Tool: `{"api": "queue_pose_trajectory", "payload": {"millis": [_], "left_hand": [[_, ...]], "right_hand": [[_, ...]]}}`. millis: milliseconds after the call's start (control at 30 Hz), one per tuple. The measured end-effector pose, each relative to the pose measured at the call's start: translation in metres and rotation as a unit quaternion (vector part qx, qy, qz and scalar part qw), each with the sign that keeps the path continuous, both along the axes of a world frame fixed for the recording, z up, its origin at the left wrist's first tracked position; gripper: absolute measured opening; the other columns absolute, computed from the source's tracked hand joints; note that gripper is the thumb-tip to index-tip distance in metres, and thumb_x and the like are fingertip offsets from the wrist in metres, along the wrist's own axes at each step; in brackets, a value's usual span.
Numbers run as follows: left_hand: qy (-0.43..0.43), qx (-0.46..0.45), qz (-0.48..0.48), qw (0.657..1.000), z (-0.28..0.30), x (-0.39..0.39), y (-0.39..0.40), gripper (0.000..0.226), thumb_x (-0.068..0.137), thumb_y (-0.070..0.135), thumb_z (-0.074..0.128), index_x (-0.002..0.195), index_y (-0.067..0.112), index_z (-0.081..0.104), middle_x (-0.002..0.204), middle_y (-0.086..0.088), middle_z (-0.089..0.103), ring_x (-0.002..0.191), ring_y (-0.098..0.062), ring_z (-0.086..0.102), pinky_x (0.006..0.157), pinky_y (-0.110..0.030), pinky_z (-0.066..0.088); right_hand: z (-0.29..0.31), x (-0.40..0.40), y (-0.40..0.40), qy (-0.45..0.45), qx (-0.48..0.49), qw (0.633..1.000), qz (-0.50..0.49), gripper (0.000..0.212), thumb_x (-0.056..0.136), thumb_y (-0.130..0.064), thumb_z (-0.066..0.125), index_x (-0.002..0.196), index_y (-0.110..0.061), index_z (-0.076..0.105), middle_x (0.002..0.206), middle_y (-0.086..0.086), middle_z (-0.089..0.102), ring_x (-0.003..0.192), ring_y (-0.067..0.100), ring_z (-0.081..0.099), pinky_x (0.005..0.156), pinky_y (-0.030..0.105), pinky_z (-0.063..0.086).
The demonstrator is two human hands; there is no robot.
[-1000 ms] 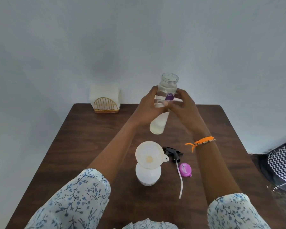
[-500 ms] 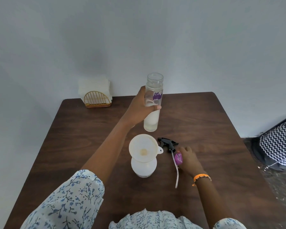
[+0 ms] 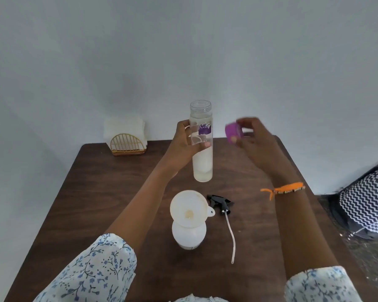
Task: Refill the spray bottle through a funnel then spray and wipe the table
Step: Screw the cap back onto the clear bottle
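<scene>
Left hand (image 3: 184,144) is wrapped around the clear bottle (image 3: 201,141) held upright above the table (image 3: 118,192), right hand (image 3: 252,138) pinching the purple cap (image 3: 232,132) just beside its open mouth, so I'd square the cap on before twisting, away from the funnel (image 3: 189,208) in the spray bottle (image 3: 189,236)

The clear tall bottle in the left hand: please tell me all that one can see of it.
The clear tall bottle looks like transparent plastic, a straight cylinder with a wide threaded mouth that is open, with no cap on it. A purple printed label sits on its upper part. The lower half holds a whitish liquid; the upper part looks empty. It is held upright in the air above the dark brown wooden table, beyond the white funnel. The left hand grips its middle; nothing else touches it.
</scene>
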State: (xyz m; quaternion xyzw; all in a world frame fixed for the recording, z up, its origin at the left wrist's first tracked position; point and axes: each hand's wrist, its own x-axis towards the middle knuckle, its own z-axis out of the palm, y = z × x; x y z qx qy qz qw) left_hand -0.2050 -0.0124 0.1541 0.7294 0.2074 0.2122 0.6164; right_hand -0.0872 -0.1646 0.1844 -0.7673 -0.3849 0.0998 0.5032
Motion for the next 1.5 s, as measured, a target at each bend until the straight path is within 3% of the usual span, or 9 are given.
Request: {"api": "queue_pose_trajectory", "payload": {"millis": [167, 467, 700, 900, 1033, 1133, 1333, 1400, 1500], "left_hand": [[-0.048, 0.003, -0.008, 0.999, 0.027, -0.003, 0.011, 0.045, 0.089, 0.02, 0.062, 0.126, 0.027, 0.037, 0.116, 0.021, 0.052, 0.1, 0.003, 0.058, 0.069, -0.009, 0.051], [-0.073, 0.062, -0.035, 0.995, 0.063, -0.016, 0.027, 0.035, 0.093, 0.021, 0.055, 0.125, 0.03, 0.045, 0.119, 0.015, 0.057, 0.102, 0.0, 0.06, 0.076, -0.012, 0.052], [-0.096, 0.057, -0.041, 0.993, 0.072, -0.019, 0.027, 0.035, 0.094, 0.018, 0.053, 0.128, 0.025, 0.046, 0.123, 0.009, 0.057, 0.108, -0.004, 0.058, 0.081, -0.013, 0.052], [-0.106, 0.052, -0.033, 0.992, 0.079, -0.017, 0.02, 0.036, 0.093, 0.025, 0.054, 0.128, 0.027, 0.045, 0.126, 0.006, 0.056, 0.109, -0.009, 0.058, 0.087, -0.019, 0.051], [-0.108, 0.025, -0.052, 0.993, 0.083, -0.018, 0.019, 0.049, 0.086, 0.034, 0.058, 0.131, 0.024, 0.044, 0.134, -0.003, 0.054, 0.118, -0.022, 0.056, 0.099, -0.036, 0.047], [-0.115, 0.015, -0.058, 0.992, 0.087, -0.019, 0.022, 0.042, 0.088, 0.03, 0.057, 0.127, 0.025, 0.044, 0.133, -0.004, 0.053, 0.119, -0.025, 0.055, 0.1, -0.038, 0.047], [-0.121, 0.016, -0.039, 0.992, 0.088, -0.023, 0.031, 0.032, 0.093, 0.019, 0.051, 0.122, 0.032, 0.045, 0.125, 0.005, 0.055, 0.12, -0.024, 0.055, 0.088, -0.025, 0.051], [-0.118, 0.022, -0.05, 0.992, 0.089, -0.023, 0.031, 0.031, 0.093, 0.019, 0.052, 0.118, 0.036, 0.047, 0.121, 0.008, 0.056, 0.117, -0.022, 0.056, 0.084, -0.022, 0.053], [-0.1, 0.046, -0.047, 0.993, 0.089, -0.021, 0.029, 0.035, 0.093, 0.021, 0.054, 0.126, 0.031, 0.046, 0.126, 0.003, 0.057, 0.114, -0.019, 0.057, 0.091, -0.03, 0.052]], "right_hand": [[0.074, 0.001, 0.037, -0.065, 0.071, 0.993, 0.071, 0.034, 0.095, -0.01, 0.049, 0.129, -0.014, 0.047, 0.119, -0.008, 0.052, 0.097, 0.007, 0.052, 0.075, 0.002, 0.041], [0.117, 0.011, 0.073, -0.068, 0.023, 0.973, 0.221, 0.035, 0.097, -0.009, 0.048, 0.131, -0.014, 0.05, 0.131, 0.005, 0.053, 0.12, 0.018, 0.05, 0.099, 0.027, 0.045], [0.141, 0.015, 0.071, -0.059, -0.04, 0.957, 0.282, 0.037, 0.096, -0.004, 0.047, 0.13, -0.018, 0.053, 0.13, -0.001, 0.056, 0.122, 0.012, 0.05, 0.107, 0.035, 0.039], [0.153, 0.002, 0.071, -0.078, -0.056, 0.968, 0.231, 0.024, 0.095, -0.031, 0.052, 0.117, -0.023, 0.056, 0.118, 0.0, 0.054, 0.105, 0.014, 0.054, 0.1, 0.04, 0.045], [0.151, 0.001, 0.07, 0.002, -0.024, 0.979, 0.204, 0.052, 0.095, -0.057, 0.025, 0.119, -0.018, 0.05, 0.119, -0.002, 0.055, 0.11, 0.012, 0.054, 0.105, 0.039, 0.039], [0.144, 0.004, 0.068, 0.136, 0.072, 0.952, 0.263, 0.052, 0.098, -0.049, 0.027, 0.133, -0.015, 0.043, 0.129, 0.007, 0.056, 0.116, 0.015, 0.057, 0.105, 0.031, 0.041], [0.138, 0.006, 0.065, 0.117, 0.174, 0.972, 0.106, 0.026, 0.099, -0.023, 0.042, 0.11, -0.008, 0.06, 0.085, 0.005, 0.071, 0.083, 0.015, 0.067, 0.084, 0.027, 0.048], [0.133, 0.004, 0.068, 0.109, 0.148, 0.974, 0.134, 0.022, 0.097, -0.015, 0.045, 0.115, -0.011, 0.056, 0.098, 0.002, 0.067, 0.095, 0.014, 0.063, 0.091, 0.028, 0.046], [0.125, -0.006, 0.073, 0.161, 0.125, 0.953, 0.225, 0.032, 0.094, -0.009, 0.05, 0.126, -0.011, 0.05, 0.112, 0.0, 0.061, 0.107, 0.013, 0.058, 0.098, 0.027, 0.046]]}}
